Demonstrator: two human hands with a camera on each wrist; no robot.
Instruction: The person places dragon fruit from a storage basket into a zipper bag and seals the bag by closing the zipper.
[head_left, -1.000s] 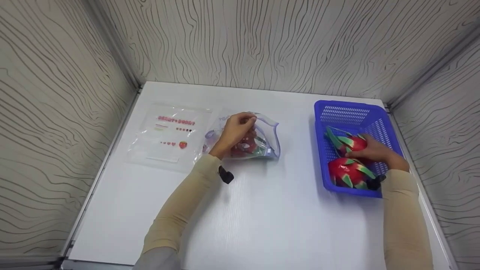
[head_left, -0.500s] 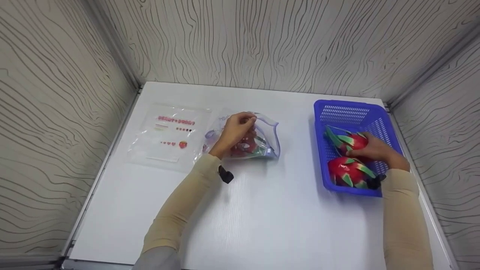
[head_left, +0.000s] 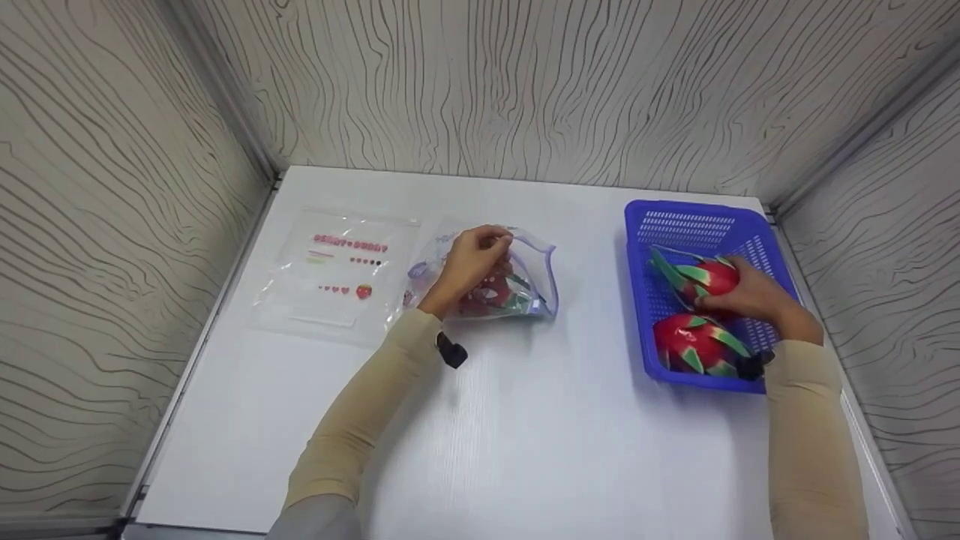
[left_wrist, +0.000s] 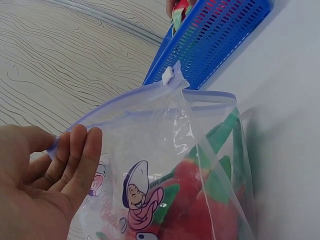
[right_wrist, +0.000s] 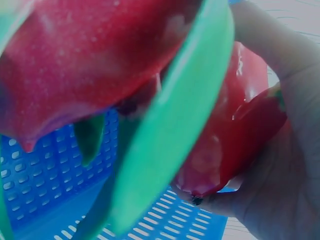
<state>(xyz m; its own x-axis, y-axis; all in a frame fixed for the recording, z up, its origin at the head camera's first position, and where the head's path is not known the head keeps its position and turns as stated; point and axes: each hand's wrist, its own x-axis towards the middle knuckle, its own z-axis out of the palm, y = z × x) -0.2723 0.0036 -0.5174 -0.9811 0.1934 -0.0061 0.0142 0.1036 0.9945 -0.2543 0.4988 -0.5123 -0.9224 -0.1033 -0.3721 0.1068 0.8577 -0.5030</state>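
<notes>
My left hand [head_left: 472, 262] pinches the top edge of a clear zip bag [left_wrist: 150, 185] with a purple rim. The mouth of this bag gapes, and its white slider [left_wrist: 167, 76] sits at the far corner. Through the film, red and green dragon fruit [left_wrist: 195, 205] shows inside. Over the blue basket [head_left: 639, 300], my right hand [head_left: 754, 292] grips a dragon fruit [head_left: 718, 277] with long green scales, thumb on the near side. A second dragon fruit [head_left: 686, 341] lies in the basket's near end, close beside the held one.
Left of the filled bag, another clear bag [head_left: 337, 271] with red strawberry print lies flat on the white table [head_left: 525, 435]. Patterned panels [head_left: 487, 90] wall the table at the back and on both sides. The basket stands near the right edge.
The dragon fruit in my right hand has risen slightly and shifted a little toward the back of the basket. My left hand keeps its hold on the bag.
</notes>
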